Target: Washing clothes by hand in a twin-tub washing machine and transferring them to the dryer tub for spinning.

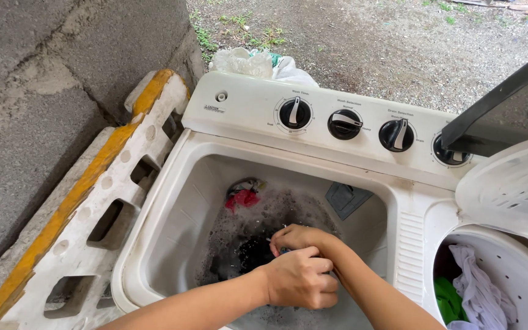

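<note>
Dark wet cloth (249, 250) lies low in the wash tub (172, 201), in sudsy water, w/ both hands on the bit nearest the person. Left hand (299, 278) is curled into a fist, fingers together, clamped on a bunch of the cloth; it sits nearer the camera. Right hand (300, 237) is just beyond it, touching it, fingers bent down and pinched on the same bunch (exactly how much fabric each holds is hidden by the knuckles). The rest of the cloth spreads away from the grip to the left and toward the tub's far wall, so its long axis runs roughly from the hands up-left; the left hand is the closer one to the loose part.

Further back in the water floats a red-pink garment (242, 197), well apart from the hands. Behind the tub: control panel w/ black dials (294, 113). To the right, the spin basket (520, 269) holds a white cloth (478, 287) and a green cloth (448, 299), lid (514, 183) tipped up over it. Left of the machine, a white-and-yellow moulded block (111, 183) leans by the concrete wall (44, 79); gravel ground (368, 36) beyond.
</note>
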